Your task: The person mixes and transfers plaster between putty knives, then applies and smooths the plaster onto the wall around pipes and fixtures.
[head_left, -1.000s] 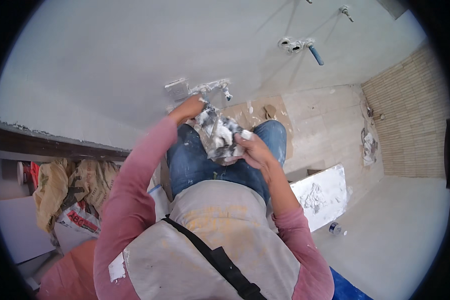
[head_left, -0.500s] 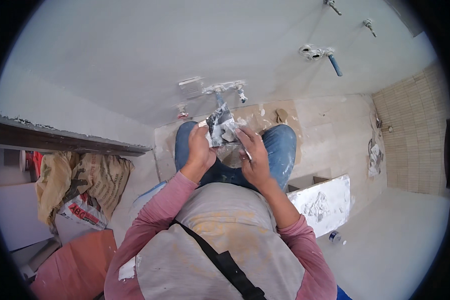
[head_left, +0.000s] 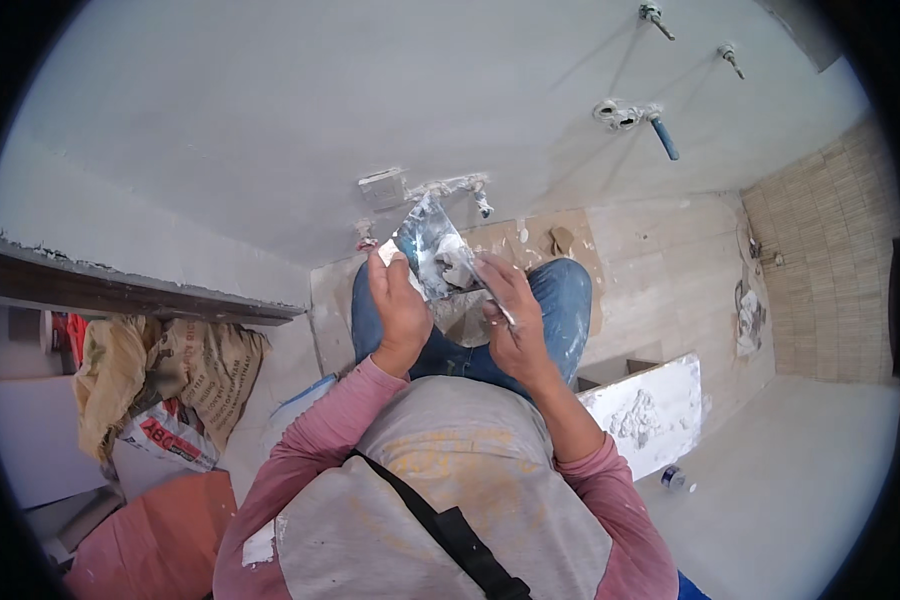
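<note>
My left hand (head_left: pixel 402 312) is closed on the edge of a broad, shiny steel plastering blade (head_left: pixel 428 232), smeared with white plaster and held above my lap. My right hand (head_left: pixel 518 318) is closed round a scraper (head_left: pixel 496 303), seen nearly edge-on, its handle hidden by the fingers. The scraper is close against the right side of the blade, where a lump of grey-white plaster (head_left: pixel 454 262) sits. Whether the two tools touch I cannot tell.
In front rises a smooth grey wall (head_left: pixel 270 120) with a blue pipe stub (head_left: pixel 664 138) and plastered fittings. A plaster-laden white board (head_left: pixel 645 412) lies to my right. Sacks (head_left: pixel 210 375) stand at left, below a dark ledge (head_left: pixel 120 282). Cardboard (head_left: pixel 580 250) covers floor ahead.
The steel blade has turned so its face shows more, and its upper corner has shifted slightly left. My left-hand fingers have shifted up along its edge. The right hand stays nearly in place.
</note>
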A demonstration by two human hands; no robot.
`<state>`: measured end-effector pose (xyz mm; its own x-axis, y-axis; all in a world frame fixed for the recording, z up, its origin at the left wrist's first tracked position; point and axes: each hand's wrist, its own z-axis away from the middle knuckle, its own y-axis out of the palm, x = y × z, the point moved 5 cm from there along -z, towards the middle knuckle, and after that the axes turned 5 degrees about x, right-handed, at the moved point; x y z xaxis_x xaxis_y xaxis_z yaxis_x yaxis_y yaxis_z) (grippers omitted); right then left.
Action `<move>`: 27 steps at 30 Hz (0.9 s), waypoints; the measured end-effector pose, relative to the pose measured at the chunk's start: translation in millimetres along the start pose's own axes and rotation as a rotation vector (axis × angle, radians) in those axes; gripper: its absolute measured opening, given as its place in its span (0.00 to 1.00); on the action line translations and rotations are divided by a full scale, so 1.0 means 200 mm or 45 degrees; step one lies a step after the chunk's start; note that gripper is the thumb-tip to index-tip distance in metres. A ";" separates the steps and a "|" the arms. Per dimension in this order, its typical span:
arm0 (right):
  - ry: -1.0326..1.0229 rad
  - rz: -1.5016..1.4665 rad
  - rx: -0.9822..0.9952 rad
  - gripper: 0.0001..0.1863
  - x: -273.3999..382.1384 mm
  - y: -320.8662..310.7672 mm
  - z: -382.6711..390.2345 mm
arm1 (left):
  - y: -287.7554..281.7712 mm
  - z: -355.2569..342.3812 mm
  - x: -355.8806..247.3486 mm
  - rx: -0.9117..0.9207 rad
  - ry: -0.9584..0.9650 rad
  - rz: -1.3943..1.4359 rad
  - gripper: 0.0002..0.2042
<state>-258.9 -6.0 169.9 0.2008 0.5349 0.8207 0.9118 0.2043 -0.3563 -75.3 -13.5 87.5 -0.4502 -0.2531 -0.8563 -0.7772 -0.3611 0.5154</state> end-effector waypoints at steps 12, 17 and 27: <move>-0.471 0.808 0.482 0.25 0.18 -0.38 -0.10 | 0.11 -0.14 -0.17 0.382 -0.803 0.125 0.13; -0.761 1.005 0.566 0.21 0.38 -0.35 -0.14 | 0.23 -0.09 -0.18 0.634 -0.979 0.023 0.12; -0.575 0.825 0.817 0.22 0.32 -0.29 -0.13 | 0.26 -0.11 -0.17 0.672 -1.009 0.076 0.13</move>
<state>-289.4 -4.2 255.1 0.3125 0.9314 0.1863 0.2846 0.0953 -0.9539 -90.7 -42.6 144.8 -0.5124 0.4934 -0.7029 -0.7540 0.1332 0.6432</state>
